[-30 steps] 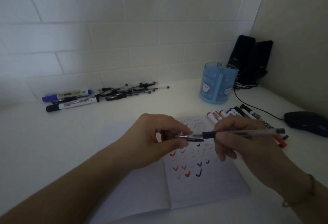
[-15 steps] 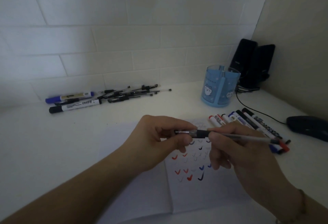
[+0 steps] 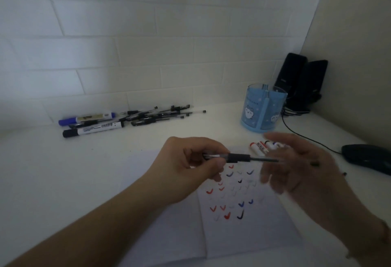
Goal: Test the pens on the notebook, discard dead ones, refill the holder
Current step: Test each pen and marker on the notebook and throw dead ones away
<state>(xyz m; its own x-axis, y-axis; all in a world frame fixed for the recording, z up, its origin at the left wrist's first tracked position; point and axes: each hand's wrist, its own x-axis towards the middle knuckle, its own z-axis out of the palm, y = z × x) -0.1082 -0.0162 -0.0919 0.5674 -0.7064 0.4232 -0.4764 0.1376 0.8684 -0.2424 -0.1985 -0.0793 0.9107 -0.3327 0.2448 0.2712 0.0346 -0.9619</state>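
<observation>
My left hand (image 3: 190, 167) is shut on the cap end of a black gel pen (image 3: 239, 158), held level above the open notebook (image 3: 243, 235). The notebook page carries red, blue and black check marks. My right hand (image 3: 300, 171) is motion-blurred at the pen's other end, with its fingers spread apart and no firm hold on the barrel. The blue pen holder (image 3: 262, 112) stands at the back right and looks empty. A row of capped markers (image 3: 261, 147) lies behind my right hand, partly hidden by it.
A pile of black pens and two thick markers (image 3: 135, 118) lies by the tiled wall at the back left. Black speakers (image 3: 300, 80) stand in the right corner. A dark mouse (image 3: 368, 157) with its cable (image 3: 306, 137) sits at the right.
The cap held by my left hand has gone onto the pen. My right hand has loosened from the barrel and spread its fingers. The camera has tilted slightly.
</observation>
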